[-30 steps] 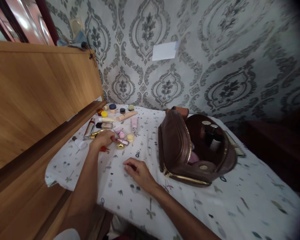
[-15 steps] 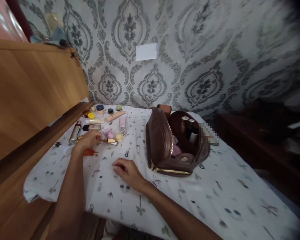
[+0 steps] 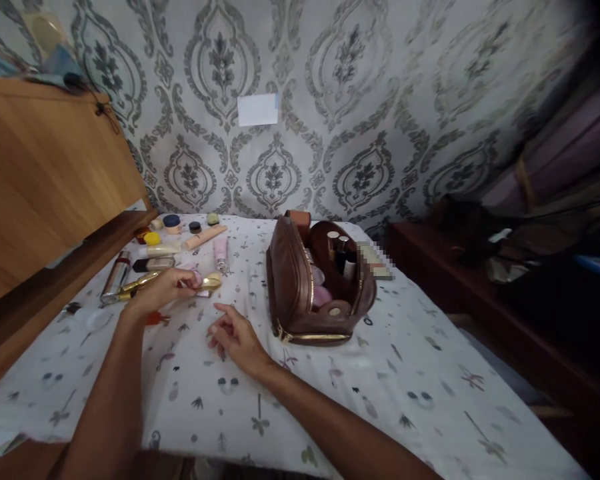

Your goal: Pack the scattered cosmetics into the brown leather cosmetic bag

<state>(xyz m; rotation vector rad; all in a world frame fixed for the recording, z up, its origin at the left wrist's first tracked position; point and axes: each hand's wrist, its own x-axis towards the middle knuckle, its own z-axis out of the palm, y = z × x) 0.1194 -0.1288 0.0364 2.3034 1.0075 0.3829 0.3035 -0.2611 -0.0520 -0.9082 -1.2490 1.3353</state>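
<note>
My left hand (image 3: pixel 167 288) is closed over the table at the left, its fingertips pinched on a small gold-coloured item (image 3: pixel 209 283). My right hand (image 3: pixel 234 339) hovers or rests nearer the front, fingers apart and nothing in them. To its right stands a brown bag (image 3: pixel 300 287), unzipped, with bottles (image 3: pixel 344 255) and a pink item (image 3: pixel 321 296) inside. A pink tube (image 3: pixel 221 255) lies just beyond my left hand. An orange-red item (image 3: pixel 153 319) is partly hidden beside my left wrist.
Jars (image 3: pixel 171 224), a beige tube (image 3: pixel 205 237), a cream tube (image 3: pixel 161 250) and a silver cylinder (image 3: pixel 116 277) lie at the back left. A wooden panel (image 3: pixel 55 167) borders the left side. Patterned cloth (image 3: pixel 300 393) covers the table.
The view has turned to the right, so things appear further left. My right hand's fingers have spread more. My left hand stays among the small items at the left.
</note>
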